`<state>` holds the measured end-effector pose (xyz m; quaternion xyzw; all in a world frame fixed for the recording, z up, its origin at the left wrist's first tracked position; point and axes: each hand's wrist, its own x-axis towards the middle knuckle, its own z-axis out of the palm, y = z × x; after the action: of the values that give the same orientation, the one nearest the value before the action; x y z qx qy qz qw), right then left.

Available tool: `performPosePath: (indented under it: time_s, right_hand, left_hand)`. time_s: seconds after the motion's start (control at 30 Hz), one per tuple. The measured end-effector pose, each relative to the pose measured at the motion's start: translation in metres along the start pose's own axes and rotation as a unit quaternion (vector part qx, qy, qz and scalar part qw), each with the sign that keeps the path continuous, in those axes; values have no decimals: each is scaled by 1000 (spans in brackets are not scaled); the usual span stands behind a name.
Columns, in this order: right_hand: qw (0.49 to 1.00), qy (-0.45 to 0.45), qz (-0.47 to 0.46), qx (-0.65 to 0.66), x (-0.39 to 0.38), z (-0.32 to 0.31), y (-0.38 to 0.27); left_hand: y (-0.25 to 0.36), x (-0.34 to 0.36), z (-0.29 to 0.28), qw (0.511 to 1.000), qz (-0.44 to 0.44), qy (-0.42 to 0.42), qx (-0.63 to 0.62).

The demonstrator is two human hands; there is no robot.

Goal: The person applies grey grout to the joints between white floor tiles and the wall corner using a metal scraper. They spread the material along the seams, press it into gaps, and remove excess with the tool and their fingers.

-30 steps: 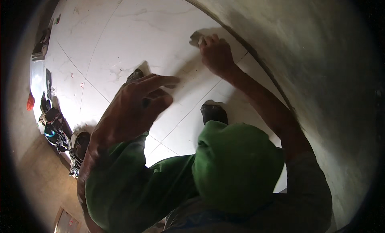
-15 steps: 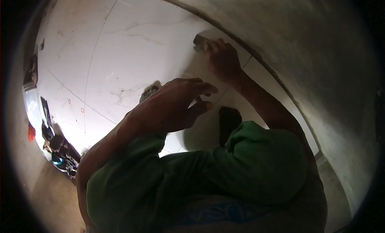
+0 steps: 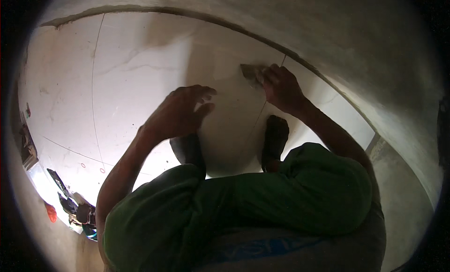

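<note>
My right hand (image 3: 284, 90) is closed around a small flat-bladed scraper (image 3: 249, 74). Its grey blade points left and lies against or just above the pale, marble-veined floor tiles (image 3: 140, 84), close to a dark joint line. I cannot tell whether the blade's edge touches. The scraper's handle is hidden in my fingers. My left hand (image 3: 180, 112) hangs over the tiles above my left foot, fingers apart and curled a little, holding nothing.
A grey wall (image 3: 356, 47) curves along the far and right side, with a rough dark gap at its foot. My dark-covered feet (image 3: 276, 134) stand on the tiles. Assorted dark items (image 3: 84, 213) and a red object (image 3: 50, 213) lie at lower left.
My right hand and the scraper have moved right and slightly nearer. My left hand has shifted left. The view has turned, showing more of the far wall and my left foot.
</note>
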<state>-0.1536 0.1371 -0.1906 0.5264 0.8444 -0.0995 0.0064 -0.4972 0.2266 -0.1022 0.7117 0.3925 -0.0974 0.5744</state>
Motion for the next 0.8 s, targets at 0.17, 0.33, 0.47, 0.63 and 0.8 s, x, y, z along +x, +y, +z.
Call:
performPosePath:
  time_s: [0.17, 0.33, 0.47, 0.63, 0.8]
  right_hand:
    - [988, -96, -113, -47, 16, -36, 14]
    - [968, -51, -241, -46, 82, -22, -18]
    - [989, 17, -130, -63, 160, -11, -62]
    - [991, 53, -122, 17, 200, 9, -142]
    - [998, 57, 2, -29, 250, 7, -131]
  left_hand:
    - [-106, 0, -11, 932, 57, 349, 77]
    - [-249, -47, -19, 777, 18, 629, 31]
    - [-328, -144, 1, 666, -247, 680, 183]
    - [-399, -267, 94, 536, -542, 643, 74]
    - [-399, -273, 121, 483, -580, 654, 54]
